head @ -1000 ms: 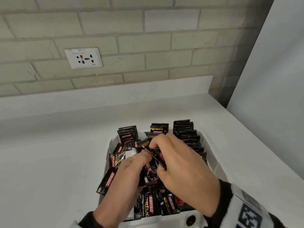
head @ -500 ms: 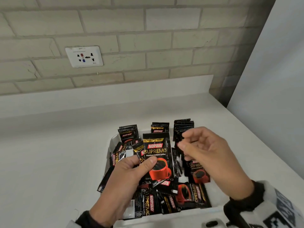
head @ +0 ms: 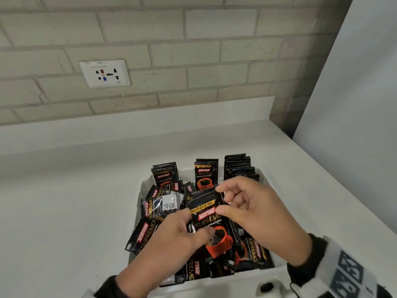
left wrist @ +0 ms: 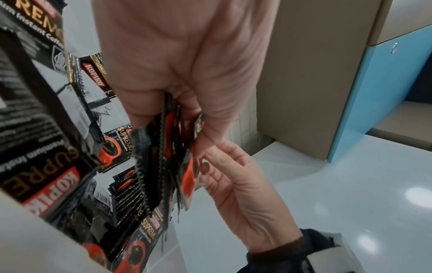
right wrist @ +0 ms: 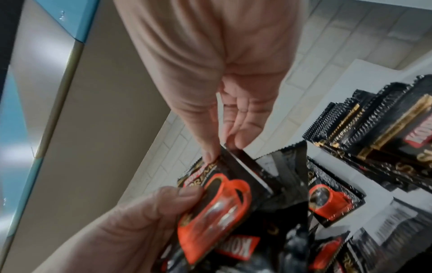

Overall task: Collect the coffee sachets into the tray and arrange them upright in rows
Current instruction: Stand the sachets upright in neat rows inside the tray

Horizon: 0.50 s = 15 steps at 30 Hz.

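Your left hand [head: 171, 239] covers the lower left of the sachets [head: 209, 220] in its grip, so you cannot count them; the left wrist view shows only blurred edges. Your right hand [head: 255, 214] hides part of the right row [head: 238, 166]. The tray [head: 142, 186] has its near wall cut off by the head view's bottom edge. The socket [head: 104, 73] label is too small to read.
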Each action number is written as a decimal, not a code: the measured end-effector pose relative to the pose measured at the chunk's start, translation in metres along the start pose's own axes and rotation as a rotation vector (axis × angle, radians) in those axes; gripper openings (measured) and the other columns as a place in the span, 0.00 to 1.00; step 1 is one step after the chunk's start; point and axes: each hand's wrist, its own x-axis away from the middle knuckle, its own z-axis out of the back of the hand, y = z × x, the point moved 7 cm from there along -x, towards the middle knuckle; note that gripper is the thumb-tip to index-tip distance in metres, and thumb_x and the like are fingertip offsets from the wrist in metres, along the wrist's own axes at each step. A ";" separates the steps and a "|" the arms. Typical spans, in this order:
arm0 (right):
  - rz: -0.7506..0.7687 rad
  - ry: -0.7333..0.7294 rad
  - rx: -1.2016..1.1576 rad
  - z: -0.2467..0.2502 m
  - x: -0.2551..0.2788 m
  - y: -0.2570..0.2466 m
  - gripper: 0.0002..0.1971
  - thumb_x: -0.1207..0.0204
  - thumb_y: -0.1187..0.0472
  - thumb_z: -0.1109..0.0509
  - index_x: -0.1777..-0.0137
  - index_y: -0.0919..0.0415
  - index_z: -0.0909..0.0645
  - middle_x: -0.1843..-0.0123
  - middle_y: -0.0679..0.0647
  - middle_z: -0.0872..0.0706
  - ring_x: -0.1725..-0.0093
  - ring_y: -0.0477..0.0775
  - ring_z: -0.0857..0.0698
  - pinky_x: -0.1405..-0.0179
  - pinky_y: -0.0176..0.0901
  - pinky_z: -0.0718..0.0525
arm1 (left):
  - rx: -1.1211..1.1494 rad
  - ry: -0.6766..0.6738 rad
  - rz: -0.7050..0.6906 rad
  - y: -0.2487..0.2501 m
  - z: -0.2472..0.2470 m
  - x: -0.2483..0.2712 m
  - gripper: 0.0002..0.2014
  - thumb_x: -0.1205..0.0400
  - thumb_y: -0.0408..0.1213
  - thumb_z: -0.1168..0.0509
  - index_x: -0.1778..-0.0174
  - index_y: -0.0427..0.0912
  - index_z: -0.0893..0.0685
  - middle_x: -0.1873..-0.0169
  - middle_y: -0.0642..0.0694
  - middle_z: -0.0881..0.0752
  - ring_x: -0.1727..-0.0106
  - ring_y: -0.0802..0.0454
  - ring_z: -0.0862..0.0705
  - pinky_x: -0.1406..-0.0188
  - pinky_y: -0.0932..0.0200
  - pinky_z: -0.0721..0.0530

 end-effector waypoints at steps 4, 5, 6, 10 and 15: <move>0.132 -0.070 0.244 0.007 -0.002 -0.019 0.21 0.32 0.49 0.26 0.42 0.32 0.28 0.45 0.30 0.30 0.42 0.27 0.33 0.47 0.19 0.34 | -0.027 0.002 -0.014 0.001 0.003 0.000 0.04 0.22 0.35 0.31 0.56 0.49 0.14 0.63 0.55 0.09 0.61 0.60 0.11 0.65 0.75 0.21; 0.176 -0.138 0.312 0.004 -0.003 -0.025 0.24 0.31 0.47 0.28 0.36 0.34 0.29 0.42 0.28 0.33 0.38 0.26 0.38 0.42 0.17 0.39 | -0.037 -0.004 -0.021 0.002 0.003 0.000 0.04 0.22 0.35 0.31 0.56 0.50 0.14 0.63 0.54 0.09 0.61 0.60 0.11 0.63 0.74 0.20; 0.222 -0.214 0.388 0.001 -0.004 -0.030 0.27 0.30 0.46 0.29 0.31 0.37 0.31 0.39 0.28 0.34 0.37 0.27 0.40 0.39 0.17 0.42 | -0.050 -0.015 -0.032 0.003 0.003 0.000 0.05 0.23 0.35 0.30 0.57 0.51 0.13 0.62 0.54 0.09 0.60 0.59 0.11 0.60 0.72 0.18; 0.352 -0.370 0.640 -0.010 -0.003 -0.046 0.27 0.24 0.49 0.34 0.25 0.42 0.36 0.37 0.41 0.28 0.38 0.41 0.30 0.39 0.33 0.32 | -0.106 -0.012 -0.081 0.007 0.003 0.000 0.10 0.25 0.34 0.28 0.62 0.57 0.11 0.58 0.50 0.09 0.58 0.60 0.11 0.58 0.72 0.18; 0.301 -0.414 0.662 -0.010 -0.010 -0.050 0.21 0.22 0.49 0.35 0.30 0.43 0.33 0.40 0.39 0.26 0.41 0.40 0.27 0.48 0.35 0.29 | -0.104 0.049 -0.084 0.006 0.012 -0.001 0.07 0.28 0.35 0.25 0.64 0.54 0.11 0.63 0.55 0.09 0.62 0.62 0.12 0.62 0.72 0.19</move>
